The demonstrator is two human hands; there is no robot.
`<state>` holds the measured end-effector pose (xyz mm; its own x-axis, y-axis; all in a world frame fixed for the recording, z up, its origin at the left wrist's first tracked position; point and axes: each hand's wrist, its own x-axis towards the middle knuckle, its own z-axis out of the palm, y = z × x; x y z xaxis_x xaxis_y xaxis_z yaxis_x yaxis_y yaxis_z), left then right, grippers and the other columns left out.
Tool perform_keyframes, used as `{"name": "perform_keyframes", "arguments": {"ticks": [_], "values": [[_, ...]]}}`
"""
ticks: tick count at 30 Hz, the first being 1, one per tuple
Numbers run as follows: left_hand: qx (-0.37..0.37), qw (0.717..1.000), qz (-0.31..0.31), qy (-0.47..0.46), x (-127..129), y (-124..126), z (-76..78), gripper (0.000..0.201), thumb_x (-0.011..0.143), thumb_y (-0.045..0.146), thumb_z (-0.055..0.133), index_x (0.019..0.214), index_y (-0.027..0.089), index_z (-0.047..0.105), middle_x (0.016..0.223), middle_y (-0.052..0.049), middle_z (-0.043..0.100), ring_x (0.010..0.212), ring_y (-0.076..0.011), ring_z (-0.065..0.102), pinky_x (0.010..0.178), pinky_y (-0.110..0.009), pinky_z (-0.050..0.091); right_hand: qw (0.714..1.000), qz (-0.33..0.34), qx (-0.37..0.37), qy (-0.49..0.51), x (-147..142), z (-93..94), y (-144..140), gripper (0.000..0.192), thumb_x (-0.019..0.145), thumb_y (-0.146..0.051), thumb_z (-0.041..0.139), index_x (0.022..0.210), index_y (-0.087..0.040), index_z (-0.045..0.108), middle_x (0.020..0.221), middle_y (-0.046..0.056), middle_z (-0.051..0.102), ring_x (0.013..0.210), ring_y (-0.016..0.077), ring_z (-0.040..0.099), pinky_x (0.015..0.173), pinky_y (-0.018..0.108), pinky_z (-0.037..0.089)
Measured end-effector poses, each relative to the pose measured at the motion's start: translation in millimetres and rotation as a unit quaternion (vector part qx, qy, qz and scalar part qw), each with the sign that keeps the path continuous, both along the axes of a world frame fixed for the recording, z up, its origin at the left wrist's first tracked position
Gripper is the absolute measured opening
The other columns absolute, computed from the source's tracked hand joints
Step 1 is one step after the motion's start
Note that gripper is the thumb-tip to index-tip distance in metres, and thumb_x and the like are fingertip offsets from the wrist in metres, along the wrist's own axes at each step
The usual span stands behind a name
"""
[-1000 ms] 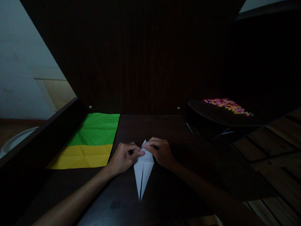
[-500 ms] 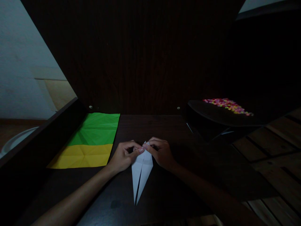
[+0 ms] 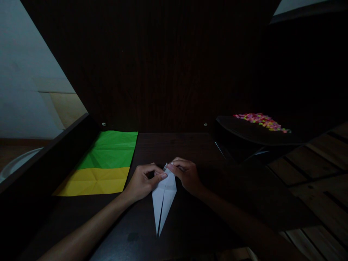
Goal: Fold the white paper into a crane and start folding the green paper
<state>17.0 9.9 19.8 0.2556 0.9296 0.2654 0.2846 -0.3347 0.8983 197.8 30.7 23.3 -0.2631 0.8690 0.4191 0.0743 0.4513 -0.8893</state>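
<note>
Thumbs part at the paper's tip

Through the head view I have the folded white paper (image 3: pixel 168 197) in front of me, a slim kite shape on the dark tabletop (image 3: pixel 174 145), its two long points aimed back towards the wearer. The left hand (image 3: pixel 143 181) pinches its upper left edge, thumb on top; the right hand (image 3: pixel 188 174) is closed on the upper right, fingertips at the narrow tip.

What I notice is small: half a second ago the two thumbs nearly met, and now they sit slightly apart, baring a little more of that tip. Compared with a second ago, the long points have swung a touch to the left. I take this as fine work on the upper end, with the lower part left loose. The green sheet (image 3: pixel 115 148) and yellow sheet (image 3: pixel 103 181) lie untouched beside the left hand.
</note>
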Motion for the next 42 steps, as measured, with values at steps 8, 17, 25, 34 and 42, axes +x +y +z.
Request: {"name": "perform_keyframes", "arguments": {"ticks": [8,17,25,34,42], "values": [[-0.004,1.000,0.008,-0.017,0.0,0.3,0.1,0.015,0.082,0.029,0.069,0.078,0.015,0.073,0.074,-0.004,0.072,0.069,-0.0170,0.063,0.066,-0.027,0.047,1.000,-0.016,-0.002,0.019,-1.1,-2.1,2.2,0.014,0.082,-0.027,0.066,0.070,-0.020,0.068,0.070,0.002,0.065,0.065,0.0148,0.060,0.058,0.026,0.045],[0.003,1.000,0.009,-0.027,5.3,-1.1,7.3,0.015,0.084,0.028,0.065,0.083,0.016,0.074,0.079,-0.004,0.074,0.073,-0.0178,0.065,0.069,-0.028,0.049,0.999,0.002,-0.029,0.034,-1.1,-4.8,0.6,0.010,0.080,-0.023,0.067,0.072,-0.020,0.071,0.074,0.002,0.066,0.069,0.0154,0.061,0.062,0.026,0.045],[0.033,0.999,0.003,-0.030,5.7,-1.1,8.5,0.014,0.085,0.026,0.065,0.080,0.017,0.075,0.075,-0.003,0.072,0.070,-0.0172,0.063,0.069,-0.028,0.048,0.999,0.005,-0.039,0.035,-2.1,-4.9,0.0,0.012,0.081,-0.026,0.067,0.072,-0.020,0.071,0.073,0.002,0.064,0.067,0.0148,0.060,0.059,0.025,0.044],[0.029,0.998,0.014,-0.053,8.2,-1.9,7.3,0.014,0.084,0.027,0.066,0.086,0.017,0.077,0.077,-0.004,0.074,0.069,-0.0172,0.063,0.065,-0.027,0.048,0.999,0.012,-0.024,0.032,-0.8,-1.9,-1.1,0.016,0.083,-0.033,0.067,0.074,-0.022,0.075,0.075,0.002,0.064,0.069,0.0150,0.060,0.060,0.026,0.044],[0.027,1.000,0.005,-0.010,5.3,0.0,5.7,0.014,0.085,0.028,0.066,0.087,0.020,0.077,0.081,-0.002,0.077,0.071,-0.0175,0.066,0.082,-0.034,0.048,1.000,-0.002,-0.019,0.023,1.4,-1.3,1.0,0.014,0.083,-0.027,0.066,0.072,-0.022,0.073,0.073,0.001,0.064,0.069,0.0147,0.060,0.063,0.027,0.045]]}}
